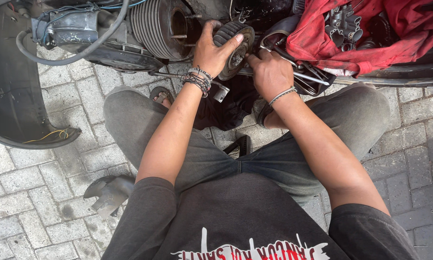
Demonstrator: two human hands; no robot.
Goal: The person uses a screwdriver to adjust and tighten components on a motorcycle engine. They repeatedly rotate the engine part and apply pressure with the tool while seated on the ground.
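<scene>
**Both hands on the round finned part, down on the paving**

We're outdoors on grey brick paving (28, 192), blocks laid in a tight pattern, dusty and stained here and there. The person squats low, knees wide in grey trousers (129, 115), sandalled feet tucked right up against the machine.

Ahead of them, a stripped motor scooter engine: the ribbed cylinder (151, 21) stands bare on the left, a thick grey hose (89, 45) looping across it. A dark curved body panel (9, 86) sweeps down the far left, thin yellow wires trailing off its lower edge. On the right, a red rag (394, 33) is bundled around dark metal parts. A bent scrap of grey metal (108, 192) lies on the bricks by the left thigh, and a dark cloth (226, 110) sits between the feet.

Now the hands. The left hand (214, 50), wrist stacked with beaded bracelets, is wrapped over the top of the round finned part (235, 48), thumb hooked over its rim, a firm closed grasp. That part sits at the engine's side, just right of the cylinder. The right hand (269, 72), one thin bracelet on the wrist, is curled tight against the part's right edge, beside some slim metal tools (312, 77); what its fingers clasp, I can't make out.
</scene>
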